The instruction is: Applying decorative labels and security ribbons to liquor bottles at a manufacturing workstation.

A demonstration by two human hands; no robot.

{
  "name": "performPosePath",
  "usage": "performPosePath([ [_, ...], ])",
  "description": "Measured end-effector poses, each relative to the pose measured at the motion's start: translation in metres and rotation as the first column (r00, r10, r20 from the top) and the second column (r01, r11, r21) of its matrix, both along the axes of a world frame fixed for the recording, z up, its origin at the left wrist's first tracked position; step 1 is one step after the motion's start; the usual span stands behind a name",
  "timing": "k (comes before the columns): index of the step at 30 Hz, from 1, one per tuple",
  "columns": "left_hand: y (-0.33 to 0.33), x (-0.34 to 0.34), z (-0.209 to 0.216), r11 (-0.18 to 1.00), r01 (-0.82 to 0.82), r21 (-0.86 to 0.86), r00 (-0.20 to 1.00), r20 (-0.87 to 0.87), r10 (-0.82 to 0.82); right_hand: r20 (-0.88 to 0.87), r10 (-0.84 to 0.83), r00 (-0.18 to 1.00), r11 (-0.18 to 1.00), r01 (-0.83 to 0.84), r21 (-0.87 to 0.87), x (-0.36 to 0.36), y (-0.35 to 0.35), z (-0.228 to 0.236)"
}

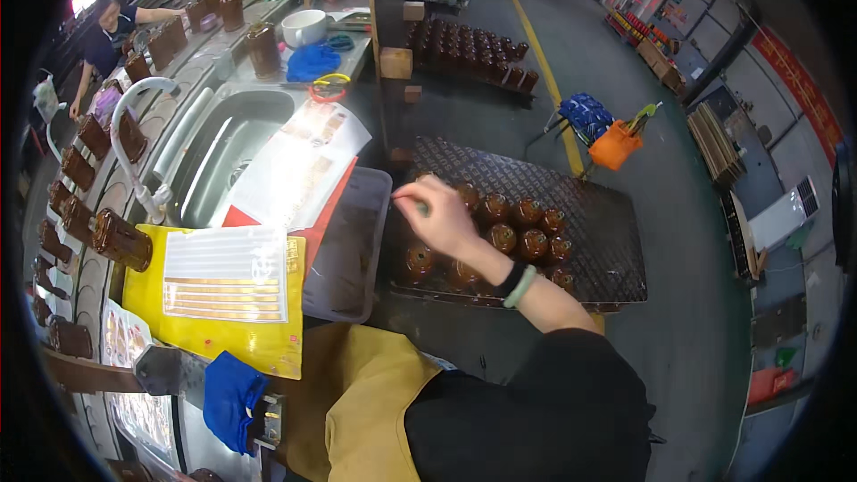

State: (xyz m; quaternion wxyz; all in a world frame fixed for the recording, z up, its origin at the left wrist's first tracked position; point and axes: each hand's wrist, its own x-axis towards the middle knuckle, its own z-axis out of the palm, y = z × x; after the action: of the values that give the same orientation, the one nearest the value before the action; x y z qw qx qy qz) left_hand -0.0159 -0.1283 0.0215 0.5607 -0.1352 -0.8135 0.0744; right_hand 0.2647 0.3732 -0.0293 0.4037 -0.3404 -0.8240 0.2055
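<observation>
My right hand (439, 217) reaches in from the lower right, over the right rim of a grey plastic tub (386, 214). Its fingers are pinched together; anything between them is too small to make out. Just beyond the hand, on a dark patterned board (607, 241), stand several brown glazed bottles (533, 244). Left of the tub, printed white sheets (299, 156) lie on red paper (344, 192), partly across the sink. Another sheet with gold strips (223, 295) rests on a yellow folder (147, 259). My left hand is out of view.
A steel sink (210, 161) with a white curved faucet (120, 134) sits beyond the folder. Brown bottles (122, 239) line a conveyor at the left, where another person (112, 31) works. Scissors (330, 87), a blue cloth (312, 62) and a white cup (304, 28) lie near a post (387, 18).
</observation>
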Motion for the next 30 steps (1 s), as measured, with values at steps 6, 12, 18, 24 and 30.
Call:
performPosePath([
  [6, -0.083, -0.05, -0.06, 0.918, 0.119, 0.378, 0.989, 0.033, -0.142, -0.111, 0.529, 0.841, 0.847, -0.531, 0.013, -0.139, -0.078, 0.037],
  [12, 0.018, -0.036, -0.005, 0.629, 0.176, 0.757, 0.927, 0.088, -0.366, -0.272, 0.824, 0.497, 0.538, -0.837, 0.099, -0.228, -0.167, 0.046],
  [18, 0.01, -0.021, -0.018, 0.225, 0.112, 0.968, 0.827, 0.034, -0.562, -0.372, 0.895, 0.247, 0.291, -0.955, 0.066, -0.268, -0.226, 0.039],
  [24, 0.037, -0.007, -0.014, -0.208, -0.046, 0.977, 0.707, -0.115, -0.698, -0.308, 0.946, 0.105, 0.104, -0.994, -0.018, -0.283, -0.25, 0.024],
  [30, -0.029, -0.03, -0.092, -0.209, -0.073, 0.975, 0.605, -0.123, -0.787, -0.012, 0.983, -0.184, -0.184, -0.971, -0.151, -0.271, -0.257, 0.039],
])
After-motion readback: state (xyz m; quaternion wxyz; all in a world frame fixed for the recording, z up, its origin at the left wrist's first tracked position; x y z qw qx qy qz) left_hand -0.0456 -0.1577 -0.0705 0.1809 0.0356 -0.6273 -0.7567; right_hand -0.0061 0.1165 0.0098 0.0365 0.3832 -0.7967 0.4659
